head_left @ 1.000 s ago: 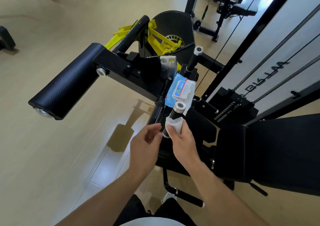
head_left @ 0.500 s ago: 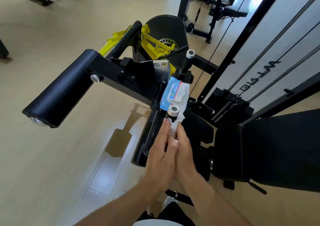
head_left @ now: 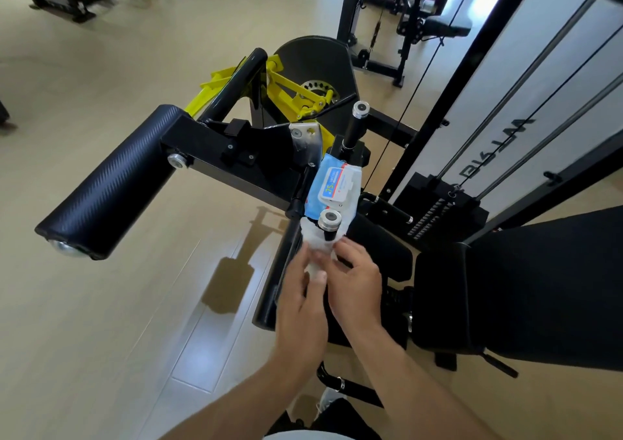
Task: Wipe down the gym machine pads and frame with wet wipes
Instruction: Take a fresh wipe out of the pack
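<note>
A white wet wipe (head_left: 316, 241) is wrapped round a black handle post with a silver end cap (head_left: 330, 218) on the black gym machine. My left hand (head_left: 301, 299) pinches the wipe's lower part. My right hand (head_left: 354, 279) grips the wipe from the right side, just below the cap. A blue and white wet wipe pack (head_left: 332, 188) lies on the frame right behind the post. A long black roller pad (head_left: 111, 181) sticks out to the left. The black seat pad (head_left: 526, 291) is on the right.
A second capped post (head_left: 359, 117) rises behind the pack. Yellow linkage (head_left: 296, 94) and a black cam disc (head_left: 317, 65) lie further back. The weight stack with guide rods (head_left: 448, 203) stands on the right. Wooden floor stretches to the left, with other machines far behind.
My hands, pressed together below the post half a second ago, have parted slightly; the wipe is now spread round the post under the cap. The view has shifted a little.
</note>
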`<state>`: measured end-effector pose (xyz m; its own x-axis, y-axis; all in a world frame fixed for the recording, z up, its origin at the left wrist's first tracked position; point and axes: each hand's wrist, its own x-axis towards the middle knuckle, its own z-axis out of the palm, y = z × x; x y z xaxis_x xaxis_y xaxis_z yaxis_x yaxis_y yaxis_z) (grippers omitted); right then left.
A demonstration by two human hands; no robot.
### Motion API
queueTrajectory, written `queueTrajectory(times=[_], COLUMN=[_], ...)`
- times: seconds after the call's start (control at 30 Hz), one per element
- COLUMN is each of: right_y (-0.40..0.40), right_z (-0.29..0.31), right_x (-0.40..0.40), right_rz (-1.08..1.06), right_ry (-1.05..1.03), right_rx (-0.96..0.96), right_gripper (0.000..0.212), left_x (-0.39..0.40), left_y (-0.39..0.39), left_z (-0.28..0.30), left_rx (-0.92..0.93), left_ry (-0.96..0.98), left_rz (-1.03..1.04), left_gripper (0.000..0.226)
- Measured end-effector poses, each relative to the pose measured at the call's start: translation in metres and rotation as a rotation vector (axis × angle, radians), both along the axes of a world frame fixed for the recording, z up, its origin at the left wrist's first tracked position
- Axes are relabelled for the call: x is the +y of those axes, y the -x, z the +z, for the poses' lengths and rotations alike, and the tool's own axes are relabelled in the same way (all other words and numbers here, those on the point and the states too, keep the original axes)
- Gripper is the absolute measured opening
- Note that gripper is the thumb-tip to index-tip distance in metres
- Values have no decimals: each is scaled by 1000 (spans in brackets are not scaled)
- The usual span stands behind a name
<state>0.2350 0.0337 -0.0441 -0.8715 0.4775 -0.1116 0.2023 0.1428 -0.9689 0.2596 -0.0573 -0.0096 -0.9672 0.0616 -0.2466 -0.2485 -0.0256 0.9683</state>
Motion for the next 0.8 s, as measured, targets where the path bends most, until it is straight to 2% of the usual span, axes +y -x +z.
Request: queueTrajectory(times=[0.13,0.2,0.27,0.37,0.53,0.6,0.7,0.8], right_y=[8,9,6,-1,10,14,10,3], right_z=[20,19,11,2,15,17,7,-4], right_x=[1,2,0,-4,-5,-2,5,7], right_rz=[25,14,22,53,-28,-40,12,85], right_ry=[122,65,-20,24,206,210,154,195], right_rx=[137,140,104,69,237,241,197,132], right_gripper=[37,44,40,28,46,43,27,29], left_x=[2,-1,-6,-12,-13,-12,-16,-23], left_y=[25,39,45,41,49,55,56,52], left_z=[-1,0,-5,-15,2,3,-8,-17], left_rx=[64,91,100,73,149,170,105,32], left_ry=[-5,20,36,67,43,39,17,23], left_rz=[-93,-129,-150,-158,-140,-159,-175,-180], left_gripper=[57,53,44,41,40,44,48,39])
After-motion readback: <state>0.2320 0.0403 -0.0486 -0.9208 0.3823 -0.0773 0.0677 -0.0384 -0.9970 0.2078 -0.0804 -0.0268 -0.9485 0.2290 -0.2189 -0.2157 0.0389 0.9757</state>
